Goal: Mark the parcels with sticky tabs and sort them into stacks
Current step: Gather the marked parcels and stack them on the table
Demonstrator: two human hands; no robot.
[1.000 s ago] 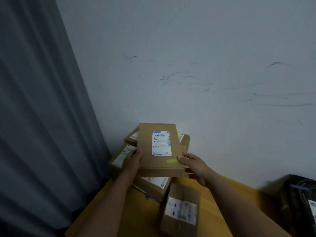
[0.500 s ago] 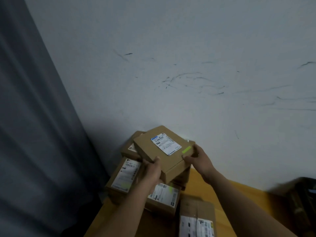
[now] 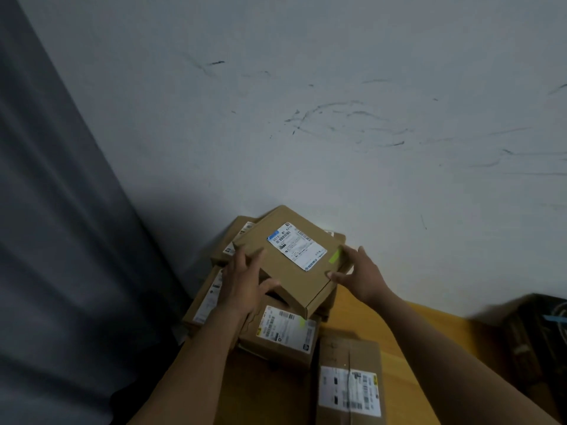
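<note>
Your left hand point(image 3: 245, 280) and right hand point(image 3: 359, 274) both hold the top parcel point(image 3: 294, 280), and each grip is clamped on it. The left fingers curl over its left corner, and the right thumb and fingers pinch its right edge. The top parcel lies skewed over the stack point(image 3: 228, 243) by the wall point(image 3: 337, 148); whether it rests there, you cannot tell. A green sticky tab point(image 3: 334, 256) sits on it, just right of its white label point(image 3: 296, 245). Below the top parcel lies a labelled parcel point(image 3: 285, 335). Nearer you, a taped parcel point(image 3: 349, 357) stands on the desk point(image 3: 399, 348).
</note>
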